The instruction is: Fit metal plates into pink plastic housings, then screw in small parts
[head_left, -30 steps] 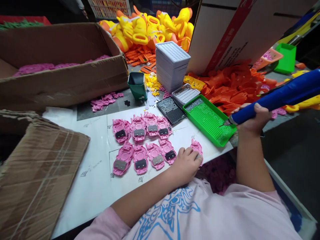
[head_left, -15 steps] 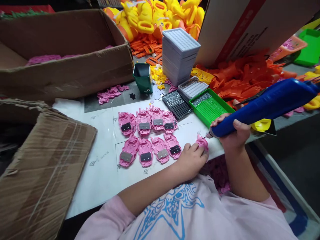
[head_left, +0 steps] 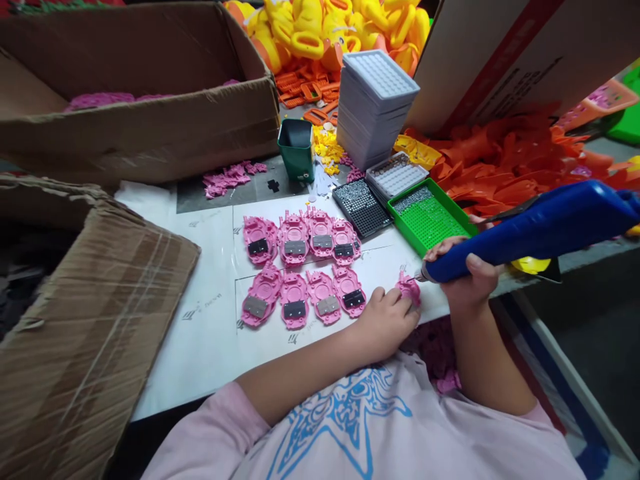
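Observation:
My right hand (head_left: 467,277) is wrapped round a blue electric screwdriver (head_left: 530,230), tilted with its tip down to the left. The tip meets a small pink plastic housing (head_left: 409,287) near the table's front edge. On that housing lies my left hand (head_left: 387,320), fingers closed over its near side and hiding part of it. Left of my hands, several pink housings (head_left: 294,297) lie in two rows, with black or grey covers fitted on them.
A green tray (head_left: 425,233) and a black tray (head_left: 367,223) hold small metal screws. Behind stand a dark green cup (head_left: 297,175) and a stack of white trays (head_left: 373,110). Cardboard boxes (head_left: 200,130) border the left; orange parts (head_left: 515,157) are heaped at right.
The camera view has shifted slightly. The screwdriver's rear end is lower in view, its tip still at the pink housing. My left hand keeps its place on the housing.

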Available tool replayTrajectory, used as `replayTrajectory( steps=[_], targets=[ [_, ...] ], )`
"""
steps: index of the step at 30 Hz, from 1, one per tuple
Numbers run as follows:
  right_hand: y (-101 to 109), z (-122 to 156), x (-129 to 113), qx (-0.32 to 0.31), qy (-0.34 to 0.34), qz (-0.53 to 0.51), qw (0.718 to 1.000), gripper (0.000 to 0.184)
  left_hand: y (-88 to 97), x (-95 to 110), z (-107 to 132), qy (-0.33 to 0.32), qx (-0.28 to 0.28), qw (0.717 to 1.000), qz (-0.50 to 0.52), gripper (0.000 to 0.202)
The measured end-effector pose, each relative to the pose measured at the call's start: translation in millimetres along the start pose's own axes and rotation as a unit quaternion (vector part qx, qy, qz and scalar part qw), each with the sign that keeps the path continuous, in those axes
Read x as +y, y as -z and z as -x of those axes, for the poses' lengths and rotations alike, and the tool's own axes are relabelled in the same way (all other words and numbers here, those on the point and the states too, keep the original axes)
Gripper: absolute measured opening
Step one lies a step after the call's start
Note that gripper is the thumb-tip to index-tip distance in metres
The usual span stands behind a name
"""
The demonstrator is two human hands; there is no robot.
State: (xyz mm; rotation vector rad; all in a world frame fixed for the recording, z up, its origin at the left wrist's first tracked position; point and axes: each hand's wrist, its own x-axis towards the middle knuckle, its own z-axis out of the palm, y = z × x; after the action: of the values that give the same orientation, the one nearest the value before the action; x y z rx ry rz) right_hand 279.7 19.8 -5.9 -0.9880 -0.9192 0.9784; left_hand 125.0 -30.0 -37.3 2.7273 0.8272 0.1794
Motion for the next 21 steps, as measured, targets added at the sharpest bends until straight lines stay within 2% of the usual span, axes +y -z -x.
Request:
replayTrajectory(
  steps=[3, 6, 13, 17, 19, 21],
  targets=[
    [2, 4, 4, -0.075, 0.046, -0.010, 0.996, 0.032, -0.8, 1, 0, 0.003, 0.002, 1.000, 0.006, 0.031],
    [2, 5, 6, -0.102, 0.054, -0.008, 0.993, 0.037, -2.9, 1, 0, 0.007, 0.007, 1.000, 0.008, 0.030],
    [-1, 3, 8, -0.097, 0.023, -0.003, 0.995, 0.039, -9.6, 2, -2, 0.005, 0.027, 1.000, -0.016, 0.029],
    [1, 0, 0, -0.081, 0.017, -0.011, 0.997, 0.035, -8.8, 3, -3, 0.008, 0.037, 0.999, -0.028, 0.027],
    [7, -4, -11, -0.058, 0.028, -0.019, 0.998, 0.034, -7.1, 4, -3, 0.008, 0.042, 0.999, -0.027, 0.027],
    [18, -12, -24, -0.010, 0.062, -0.020, 0.998, 0.033, -4.9, 4, -5, 0.012, 0.043, 0.999, -0.019, 0.024]
  ],
)
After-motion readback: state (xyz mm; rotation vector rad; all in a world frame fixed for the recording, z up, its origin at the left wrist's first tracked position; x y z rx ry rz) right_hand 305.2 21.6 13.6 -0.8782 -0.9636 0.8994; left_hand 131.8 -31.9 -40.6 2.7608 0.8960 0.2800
